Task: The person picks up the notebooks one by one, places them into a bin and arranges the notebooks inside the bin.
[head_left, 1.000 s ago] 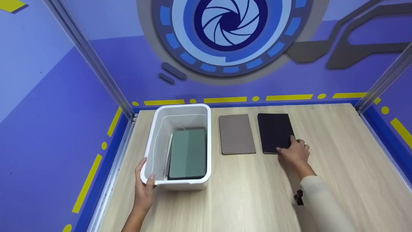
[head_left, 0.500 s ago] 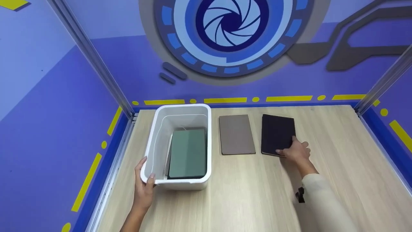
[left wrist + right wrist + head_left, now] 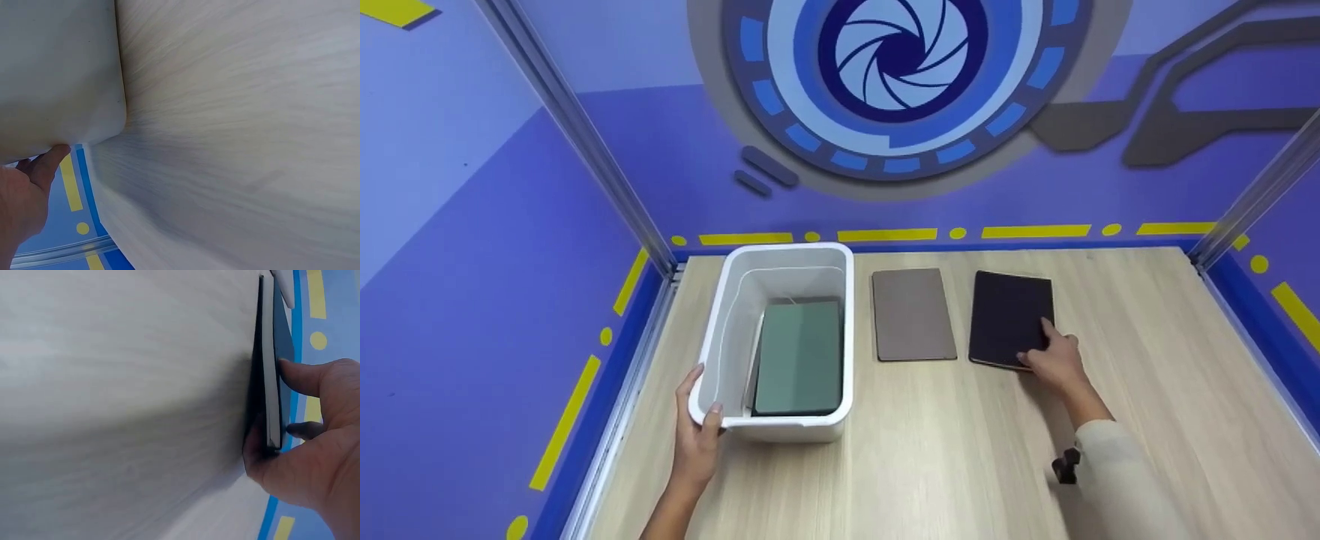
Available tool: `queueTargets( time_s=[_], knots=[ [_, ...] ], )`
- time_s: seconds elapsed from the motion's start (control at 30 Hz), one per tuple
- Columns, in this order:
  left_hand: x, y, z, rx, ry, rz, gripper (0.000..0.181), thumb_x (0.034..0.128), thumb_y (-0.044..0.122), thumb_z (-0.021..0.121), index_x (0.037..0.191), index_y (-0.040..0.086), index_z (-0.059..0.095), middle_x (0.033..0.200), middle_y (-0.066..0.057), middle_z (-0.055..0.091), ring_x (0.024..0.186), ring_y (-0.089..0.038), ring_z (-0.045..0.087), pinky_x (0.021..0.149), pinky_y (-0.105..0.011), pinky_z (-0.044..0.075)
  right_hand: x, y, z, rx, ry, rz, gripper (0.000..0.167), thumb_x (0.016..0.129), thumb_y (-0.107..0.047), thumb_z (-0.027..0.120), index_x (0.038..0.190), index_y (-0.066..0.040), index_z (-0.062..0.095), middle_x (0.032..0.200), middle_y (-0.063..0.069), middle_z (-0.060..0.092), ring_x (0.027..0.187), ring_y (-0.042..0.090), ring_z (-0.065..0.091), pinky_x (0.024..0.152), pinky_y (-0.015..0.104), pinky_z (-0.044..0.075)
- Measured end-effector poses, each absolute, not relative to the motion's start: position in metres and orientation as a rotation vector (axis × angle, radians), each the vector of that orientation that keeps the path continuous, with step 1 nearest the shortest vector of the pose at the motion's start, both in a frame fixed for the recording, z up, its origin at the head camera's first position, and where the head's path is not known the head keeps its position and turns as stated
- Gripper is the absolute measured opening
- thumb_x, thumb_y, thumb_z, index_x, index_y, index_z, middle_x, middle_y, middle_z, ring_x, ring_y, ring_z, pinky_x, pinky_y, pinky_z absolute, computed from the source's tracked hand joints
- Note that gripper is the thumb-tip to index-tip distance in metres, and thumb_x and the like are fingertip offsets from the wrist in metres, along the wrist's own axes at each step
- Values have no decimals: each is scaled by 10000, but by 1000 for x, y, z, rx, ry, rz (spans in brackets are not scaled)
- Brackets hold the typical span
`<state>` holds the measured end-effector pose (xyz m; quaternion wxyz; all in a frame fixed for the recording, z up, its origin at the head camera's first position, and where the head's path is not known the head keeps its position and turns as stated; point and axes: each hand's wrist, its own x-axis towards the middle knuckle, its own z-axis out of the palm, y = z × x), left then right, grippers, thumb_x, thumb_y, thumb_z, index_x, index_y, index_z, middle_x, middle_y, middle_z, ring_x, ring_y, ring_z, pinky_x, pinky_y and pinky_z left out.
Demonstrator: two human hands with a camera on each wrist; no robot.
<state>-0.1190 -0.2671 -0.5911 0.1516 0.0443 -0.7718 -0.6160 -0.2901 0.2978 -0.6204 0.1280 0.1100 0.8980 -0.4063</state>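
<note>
Probably light and stiff, the black notebook [image 3: 1009,319] toward the surface's [image 3: 937,450] far edge suits my right hand's [image 3: 1059,363] close pinch at its near right corner, my left hand [image 3: 697,442] gripping the bin [image 3: 780,423].

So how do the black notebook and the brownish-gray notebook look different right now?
The black notebook is much darker than the brownish-gray notebook. The right hand grips the black notebook by its near right corner, while no hand touches the brownish-gray notebook. The black notebook's far edge slants in the head view; the brownish-gray notebook's runs nearly level. Both are slim, rectangular and to the right of the white bin.
</note>
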Motion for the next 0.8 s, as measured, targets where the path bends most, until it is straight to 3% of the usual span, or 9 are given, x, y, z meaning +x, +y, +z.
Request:
queueTargets(
  time_s=[0.23,0.43,0.57,0.8],
  knots=[
    [-120,-267,-590,111,-2217,-1748,655,1054,57,466,1668,144,255,1552,-180,449,1278,-143,577,981,-174,512,-285,308,-622,347,2551,-1289,857,1020,-220,623,1719,-109,139,1719,394,93,1615,571,88,1314,646,173],
    [-120,-267,-591,107,-2215,-1748,653,1055,53,462,1666,147,251,1526,-190,467,1230,-85,588,925,-176,540,-286,314,-625,345,2537,-1309,799,1049,-256,618,1710,-126,188,1763,316,77,1637,530,73,1331,616,140],
    [-119,-267,-592,122,-2214,-1751,652,1053,65,469,1662,156,255,1550,-194,453,1254,-139,590,926,-175,538,-286,318,-621,299,2469,-1351,851,1034,-218,658,1713,-113,155,1771,276,26,1641,519,19,1333,613,111],
    [-121,-268,-594,92,-2197,-1738,665,1037,59,479,1662,137,263,1562,-200,452,1281,-158,586,976,-153,506,-290,318,-617,228,2461,-1292,855,1023,-133,637,1710,-98,129,1755,311,25,1628,543,11,1325,629,109]
  ],
)
